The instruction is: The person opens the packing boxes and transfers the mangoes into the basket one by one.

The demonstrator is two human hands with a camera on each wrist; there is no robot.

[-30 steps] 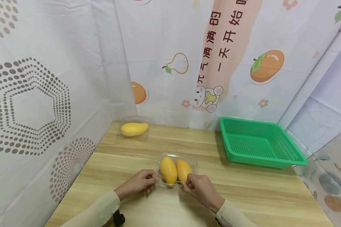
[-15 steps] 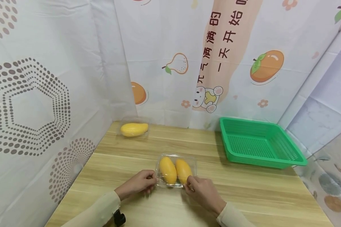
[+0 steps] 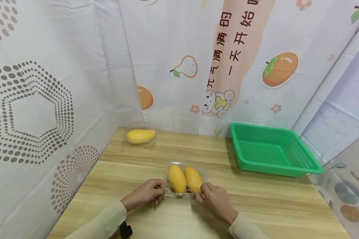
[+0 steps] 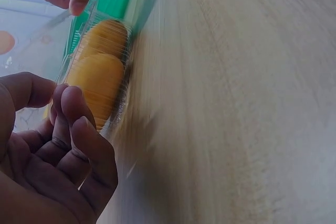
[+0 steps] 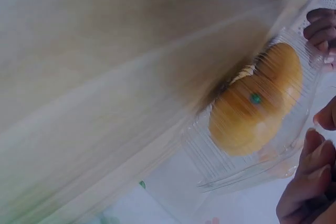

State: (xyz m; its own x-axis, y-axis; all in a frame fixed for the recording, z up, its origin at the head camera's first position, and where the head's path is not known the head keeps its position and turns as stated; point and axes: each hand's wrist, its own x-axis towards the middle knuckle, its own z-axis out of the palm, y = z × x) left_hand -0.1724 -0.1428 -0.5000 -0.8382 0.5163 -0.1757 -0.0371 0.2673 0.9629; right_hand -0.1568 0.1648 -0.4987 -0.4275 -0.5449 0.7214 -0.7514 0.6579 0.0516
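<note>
Hanging behind your workspace, a white printed curtain [image 3: 164, 39] meets the far edge of the wooden table [image 3: 269, 202]. On your far right sits a green basket [image 3: 275, 169], its bottom perforated. Nearer the middle, right before you, lies a clear plastic box [image 3: 186, 164] on the tabletop, and a second clear box [image 3: 142, 126] stands at the far left. Your left hand [image 3: 151, 191] has thumb and fingertips pinched on the first one's near left corner; your right hand [image 3: 213, 199] is curled likewise, pinching its near right corner. Between them, inside the plastic, two yellow mangoes [image 3: 177, 179] lie side by side; a lone mango [image 3: 141, 136] lies crosswise in the far box. Your right wrist view shows a tiny green spot [image 5: 255, 98] over the nearer fruit.
</note>
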